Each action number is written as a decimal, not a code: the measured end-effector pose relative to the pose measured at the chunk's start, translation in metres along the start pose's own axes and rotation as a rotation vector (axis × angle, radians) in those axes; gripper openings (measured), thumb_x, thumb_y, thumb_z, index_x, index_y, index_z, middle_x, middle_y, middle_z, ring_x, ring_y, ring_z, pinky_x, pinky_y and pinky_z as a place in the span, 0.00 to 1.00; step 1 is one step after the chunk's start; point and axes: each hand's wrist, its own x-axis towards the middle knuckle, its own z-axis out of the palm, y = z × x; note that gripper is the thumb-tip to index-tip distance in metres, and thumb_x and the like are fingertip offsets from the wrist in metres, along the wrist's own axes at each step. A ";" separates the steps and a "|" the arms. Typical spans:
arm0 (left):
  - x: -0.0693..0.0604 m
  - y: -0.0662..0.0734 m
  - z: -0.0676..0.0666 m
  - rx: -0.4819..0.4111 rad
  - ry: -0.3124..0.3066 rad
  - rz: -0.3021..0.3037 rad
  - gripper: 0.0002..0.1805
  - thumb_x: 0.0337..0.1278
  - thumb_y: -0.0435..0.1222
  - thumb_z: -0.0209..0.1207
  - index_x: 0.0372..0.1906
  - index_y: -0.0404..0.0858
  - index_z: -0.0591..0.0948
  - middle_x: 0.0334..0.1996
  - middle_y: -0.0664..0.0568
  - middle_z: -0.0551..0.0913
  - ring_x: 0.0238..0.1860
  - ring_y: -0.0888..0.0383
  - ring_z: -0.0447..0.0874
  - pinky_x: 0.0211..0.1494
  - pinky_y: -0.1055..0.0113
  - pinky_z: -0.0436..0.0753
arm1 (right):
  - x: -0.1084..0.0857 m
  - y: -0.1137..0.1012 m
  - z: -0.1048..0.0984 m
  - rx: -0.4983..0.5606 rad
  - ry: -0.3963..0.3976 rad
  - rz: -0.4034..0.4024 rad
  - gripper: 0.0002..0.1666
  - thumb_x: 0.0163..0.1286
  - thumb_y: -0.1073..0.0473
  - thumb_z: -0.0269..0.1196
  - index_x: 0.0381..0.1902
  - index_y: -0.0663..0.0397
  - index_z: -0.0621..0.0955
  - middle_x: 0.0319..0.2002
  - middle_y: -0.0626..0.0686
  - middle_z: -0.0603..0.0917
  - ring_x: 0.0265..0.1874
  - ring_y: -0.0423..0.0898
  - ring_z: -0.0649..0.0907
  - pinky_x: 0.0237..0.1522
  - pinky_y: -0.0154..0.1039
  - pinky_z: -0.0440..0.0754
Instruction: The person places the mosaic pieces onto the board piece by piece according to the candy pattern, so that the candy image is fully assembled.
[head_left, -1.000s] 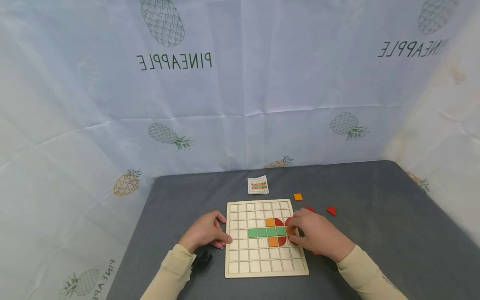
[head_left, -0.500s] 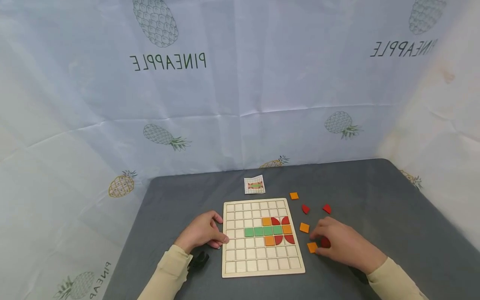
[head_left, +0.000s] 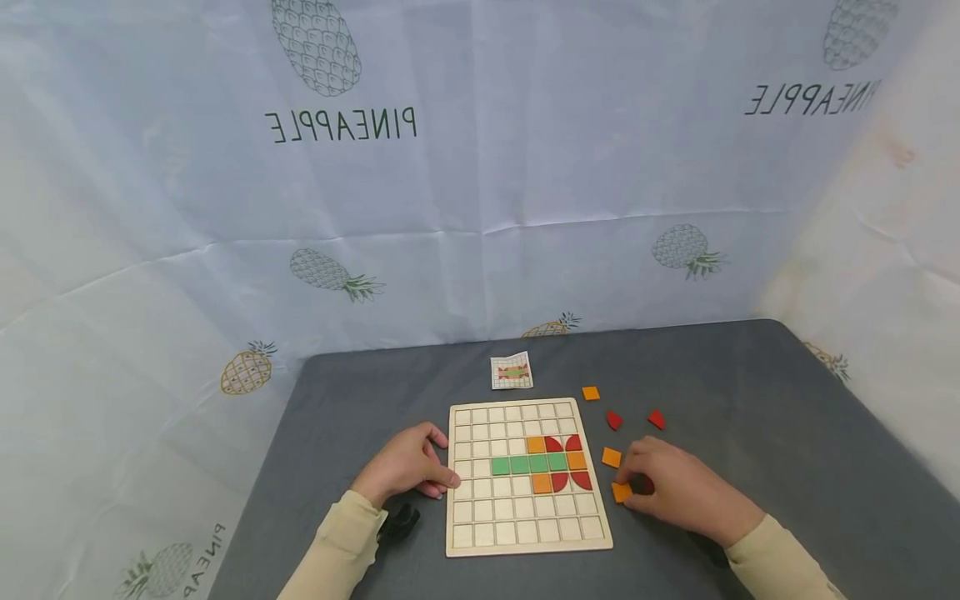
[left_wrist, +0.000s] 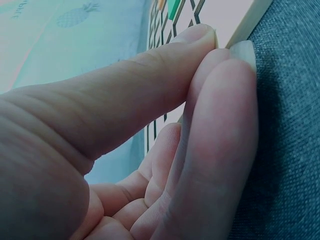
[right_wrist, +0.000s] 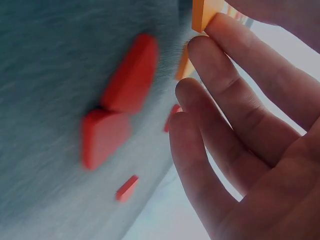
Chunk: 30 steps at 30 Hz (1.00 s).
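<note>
A wooden grid board point(head_left: 525, 533) lies on the dark table. Green, orange and red tiles fill some of its cells, with a row of green squares point(head_left: 519, 465) across the middle. My left hand point(head_left: 405, 461) pinches the board's left edge, thumb on top and index finger against the side, as the left wrist view shows up close. To the right of the board, my right hand point(head_left: 675, 487) pinches an orange square tile point(head_left: 622, 492) between thumb and index finger. In the right wrist view this orange tile point(right_wrist: 201, 14) appears tilted up at the fingertips.
Loose orange squares point(head_left: 611, 457) and red quarter-round tiles point(head_left: 657, 419) lie right of the board. Two red tiles point(right_wrist: 131, 75) sit beneath my right hand. A printed pattern card point(head_left: 512, 371) lies behind the board. A pineapple-print curtain point(head_left: 480, 167) stands behind the table.
My right hand has left the board's right side, where an orange tile now shows in the green row, and has moved right to grip another orange tile. My left hand stays on the board.
</note>
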 end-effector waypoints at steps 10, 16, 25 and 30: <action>0.001 0.000 -0.001 -0.006 -0.003 -0.001 0.33 0.47 0.30 0.83 0.56 0.33 0.77 0.33 0.41 0.82 0.25 0.54 0.91 0.34 0.57 0.94 | 0.047 -0.031 -0.003 0.037 0.026 -0.009 0.10 0.61 0.54 0.83 0.38 0.38 0.91 0.38 0.36 0.83 0.39 0.38 0.78 0.38 0.33 0.84; 0.001 0.000 -0.001 -0.010 -0.012 0.010 0.32 0.48 0.30 0.83 0.57 0.32 0.77 0.32 0.41 0.82 0.25 0.54 0.91 0.34 0.57 0.94 | 0.078 -0.050 0.003 0.071 0.053 -0.061 0.09 0.63 0.55 0.82 0.39 0.42 0.92 0.39 0.39 0.85 0.38 0.39 0.79 0.38 0.33 0.84; 0.003 -0.002 0.002 -0.020 -0.012 0.015 0.33 0.46 0.30 0.84 0.56 0.33 0.77 0.32 0.41 0.84 0.24 0.55 0.91 0.33 0.57 0.94 | 0.108 -0.064 0.018 0.077 0.046 -0.093 0.08 0.66 0.53 0.80 0.40 0.42 0.92 0.41 0.41 0.87 0.39 0.37 0.79 0.42 0.35 0.85; 0.002 -0.001 0.000 -0.030 -0.004 0.016 0.33 0.46 0.29 0.84 0.55 0.32 0.77 0.32 0.41 0.83 0.24 0.55 0.91 0.32 0.58 0.94 | 0.118 -0.068 0.022 0.071 0.049 -0.093 0.08 0.66 0.53 0.80 0.40 0.43 0.92 0.40 0.41 0.87 0.40 0.38 0.80 0.42 0.35 0.86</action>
